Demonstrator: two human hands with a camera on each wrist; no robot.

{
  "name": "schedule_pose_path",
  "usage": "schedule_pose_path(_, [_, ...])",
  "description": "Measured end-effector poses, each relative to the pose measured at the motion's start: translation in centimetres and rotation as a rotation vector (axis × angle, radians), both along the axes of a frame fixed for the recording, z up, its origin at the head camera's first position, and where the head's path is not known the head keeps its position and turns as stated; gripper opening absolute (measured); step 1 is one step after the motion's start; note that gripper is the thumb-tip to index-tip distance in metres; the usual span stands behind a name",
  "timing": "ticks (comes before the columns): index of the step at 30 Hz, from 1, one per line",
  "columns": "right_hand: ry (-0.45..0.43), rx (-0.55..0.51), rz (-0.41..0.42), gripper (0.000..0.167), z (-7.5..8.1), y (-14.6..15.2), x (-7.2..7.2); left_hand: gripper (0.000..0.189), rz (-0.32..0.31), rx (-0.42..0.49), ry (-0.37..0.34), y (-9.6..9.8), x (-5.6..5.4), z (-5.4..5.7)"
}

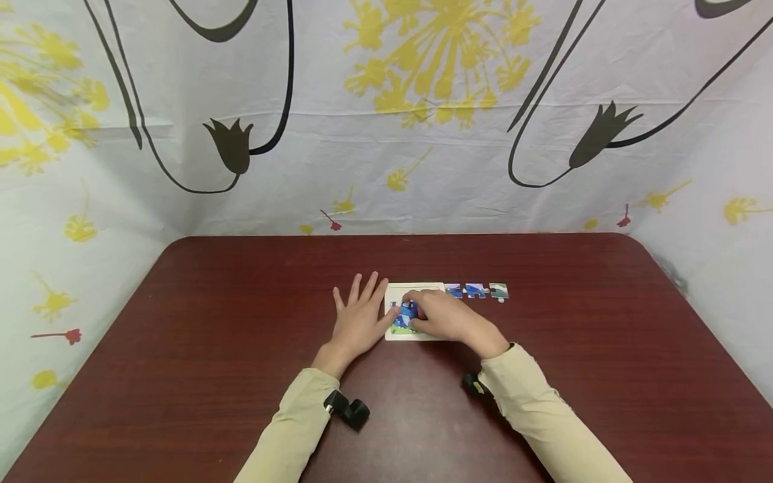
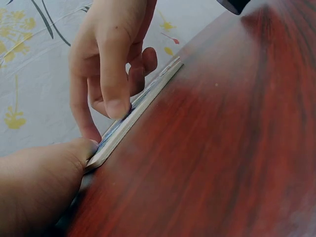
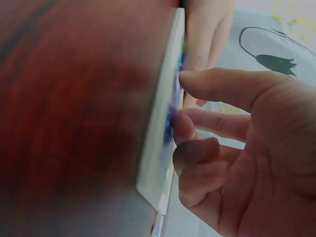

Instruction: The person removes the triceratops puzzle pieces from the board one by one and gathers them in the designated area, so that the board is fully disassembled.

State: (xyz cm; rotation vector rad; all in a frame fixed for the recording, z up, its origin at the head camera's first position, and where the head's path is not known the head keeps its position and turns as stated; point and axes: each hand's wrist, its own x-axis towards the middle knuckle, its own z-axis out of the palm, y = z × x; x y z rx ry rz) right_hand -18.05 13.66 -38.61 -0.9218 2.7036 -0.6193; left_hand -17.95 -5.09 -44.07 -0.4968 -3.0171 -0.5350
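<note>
A small jigsaw puzzle board (image 1: 395,290) with a pale frame lies flat on the table, a blue and green picture partly filling it. My left hand (image 1: 357,322) rests at its left side with fingers spread; its thumb (image 2: 74,150) lies over the frame's edge. Above the board is my right hand (image 1: 443,314), fingers bent, with thumb and index fingertip on a blue puzzle piece (image 1: 406,314) in the picture. In the right wrist view the right hand (image 3: 256,143) curls its other fingers beside the board (image 3: 160,128). The right hand hides part of the picture.
Just right of the board, loose puzzle pieces lie in a row: a blue one (image 1: 453,290), another blue one (image 1: 475,290) and a grey-green one (image 1: 498,290). The dark red wooden table (image 1: 241,302) meets a patterned cloth (image 1: 362,134) behind it.
</note>
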Motion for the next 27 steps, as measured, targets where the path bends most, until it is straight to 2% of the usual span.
schedule_pose_path(12, [-0.009,-0.029,-0.015,0.037,-0.28,-0.18,-0.07,0.070,0.009,-0.018,-0.024,-0.03,0.12,0.08])
schedule_pose_path(27, [-0.024,-0.041,-0.021,0.035,-0.43,0.20,-0.09,0.078,-0.028,-0.013,-0.055,-0.05,0.14,0.56])
